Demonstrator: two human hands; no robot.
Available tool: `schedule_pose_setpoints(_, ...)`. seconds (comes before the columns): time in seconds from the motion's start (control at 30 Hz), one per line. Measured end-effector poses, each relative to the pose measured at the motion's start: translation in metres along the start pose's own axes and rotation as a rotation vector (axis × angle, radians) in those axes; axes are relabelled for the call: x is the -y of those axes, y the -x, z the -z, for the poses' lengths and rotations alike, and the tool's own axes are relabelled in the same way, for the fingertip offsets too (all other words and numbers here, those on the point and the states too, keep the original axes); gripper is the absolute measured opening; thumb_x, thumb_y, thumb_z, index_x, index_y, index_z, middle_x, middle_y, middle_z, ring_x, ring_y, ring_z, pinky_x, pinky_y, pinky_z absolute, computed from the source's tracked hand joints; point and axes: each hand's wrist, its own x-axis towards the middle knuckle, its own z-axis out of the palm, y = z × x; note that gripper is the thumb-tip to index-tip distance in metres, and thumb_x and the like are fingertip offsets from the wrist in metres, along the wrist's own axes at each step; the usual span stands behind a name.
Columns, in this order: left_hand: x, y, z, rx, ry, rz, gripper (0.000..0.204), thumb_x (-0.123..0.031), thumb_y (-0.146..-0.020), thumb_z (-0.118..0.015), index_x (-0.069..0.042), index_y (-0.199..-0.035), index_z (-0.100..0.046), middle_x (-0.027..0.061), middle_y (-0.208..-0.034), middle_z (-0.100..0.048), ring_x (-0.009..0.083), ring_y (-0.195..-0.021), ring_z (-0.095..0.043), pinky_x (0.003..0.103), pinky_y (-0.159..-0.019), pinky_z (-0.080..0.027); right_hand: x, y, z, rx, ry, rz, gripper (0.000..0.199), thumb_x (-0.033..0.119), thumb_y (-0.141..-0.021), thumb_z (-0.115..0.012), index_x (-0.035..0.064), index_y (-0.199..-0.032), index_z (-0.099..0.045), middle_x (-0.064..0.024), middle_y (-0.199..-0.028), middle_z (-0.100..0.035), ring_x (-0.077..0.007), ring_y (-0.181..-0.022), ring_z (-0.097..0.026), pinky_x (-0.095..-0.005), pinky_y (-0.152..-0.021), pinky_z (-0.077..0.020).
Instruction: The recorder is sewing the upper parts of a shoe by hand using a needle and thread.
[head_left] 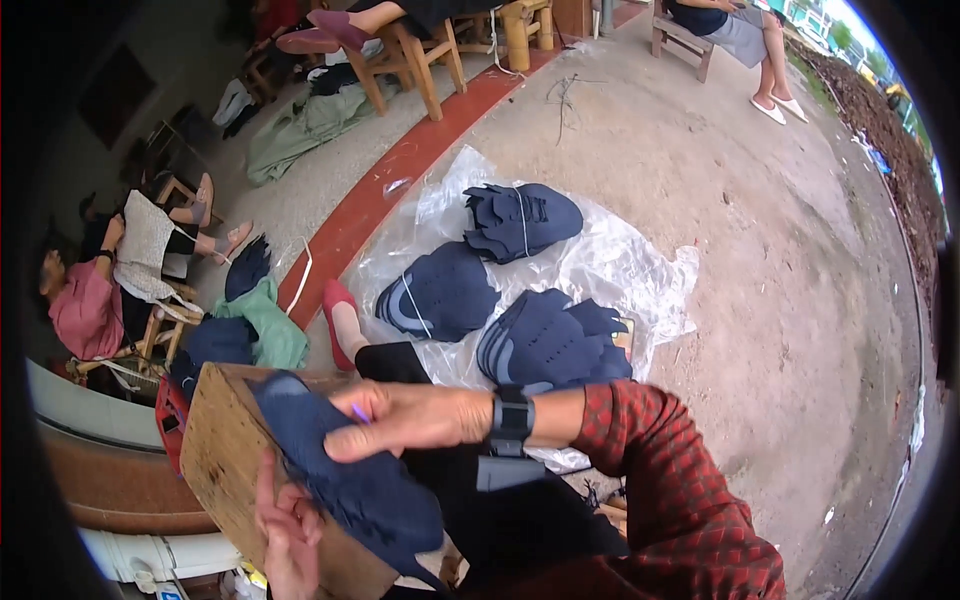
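Right hand (405, 420) grips navy shoe upper (365, 490), thumb on top; left hand (288, 525) at edge, hold unclear; lower end could twist if thumb slips.

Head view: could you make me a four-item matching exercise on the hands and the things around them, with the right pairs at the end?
Column one
1. right hand
2. dark blue stacks
3. wristband
4. wooden box

Column two
A. dark grey, worn at the wrist
B. brown, underneath the dark blue piece
C. thumb over the dark blue piece
D. lying on the plastic sheet

Right pairs: 1-C, 2-D, 3-A, 4-B
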Motion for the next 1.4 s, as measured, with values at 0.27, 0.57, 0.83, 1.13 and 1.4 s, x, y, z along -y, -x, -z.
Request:
schedule_pose_setpoints(0.27, 0.044, 0.014, 0.01, -0.231, -0.002, -0.252, 0.095, -0.051, -0.091, -0.074, 0.004, -0.155, -0.029, 0.0205, -0.15, -0.047, 0.031, -0.122, -0.061, 0.042, -0.101, -0.051, -0.004, 0.001, -0.002, 0.269, -0.102, 0.185, 0.041, 0.031, -0.099, -0.072, -0.004, -0.119, -0.064, -0.0015, -0.105, -0.07, -0.0054, -0.095, -0.058, -0.0259, -0.082, -0.0508)
schedule_pose_setpoints(0.57, 0.022, 0.037, -0.011, -0.485, 0.022, 0.144, 0.055, -0.008, -0.088, -0.078, -0.008, -0.135, -0.05, 0.0034, -0.124, -0.057, 0.0194, -0.112, -0.053, 0.037, -0.101, -0.043, -0.158, -0.016, 0.208, -0.953, -0.16, -0.106, 0.031, 0.029, -0.098, -0.06, 0.0098, -0.118, -0.074, 0.0019, -0.104, -0.075, -0.0036, -0.06, -0.045, -0.0199, -0.051, -0.0339)
schedule_pose_setpoints(0.83, 0.034, 0.052, 0.003, -0.44, -0.155, 0.177, 0.055, -0.015, -0.09, -0.079, -0.009, -0.137, -0.051, 0.004, -0.127, -0.058, 0.0173, -0.111, -0.053, 0.035, -0.099, -0.044, -0.253, -0.097, 0.269, -1.16, 1.078, -0.507, 0.022, 0.019, -0.086, -0.068, 0.0011, -0.098, -0.072, -0.0249, -0.103, -0.071, -0.0413, -0.097, -0.071, -0.0489, -0.085, -0.0581)
schedule_pose_setpoints(1.13, 0.064, 0.073, 0.034, -0.242, -0.237, 0.067, 0.052, 0.001, -0.087, -0.077, -0.006, -0.134, -0.056, 0.0068, -0.119, -0.065, 0.0196, -0.104, -0.061, 0.034, -0.093, -0.049, -0.204, -0.131, 0.344, -0.49, 1.813, -0.661, 0.067, 0.03, -0.055, -0.097, 0.0132, -0.115, -0.073, -0.0053, -0.128, -0.062, -0.0302, -0.123, -0.058, -0.0395, -0.095, -0.0547)
schedule_pose_setpoints(1.4, 0.059, 0.063, 0.04, -0.054, -0.166, -0.03, 0.043, 0.005, -0.084, -0.077, -0.008, -0.123, -0.065, 0.0038, -0.108, -0.07, 0.0151, -0.097, -0.066, 0.026, -0.086, -0.053, -0.192, -0.148, 0.361, -0.325, 1.75, -0.774, 0.098, 0.035, -0.04, -0.102, 0.0118, -0.128, -0.065, -0.0064, -0.13, -0.064, -0.0338, -0.128, -0.05, -0.0437, -0.101, -0.0494)
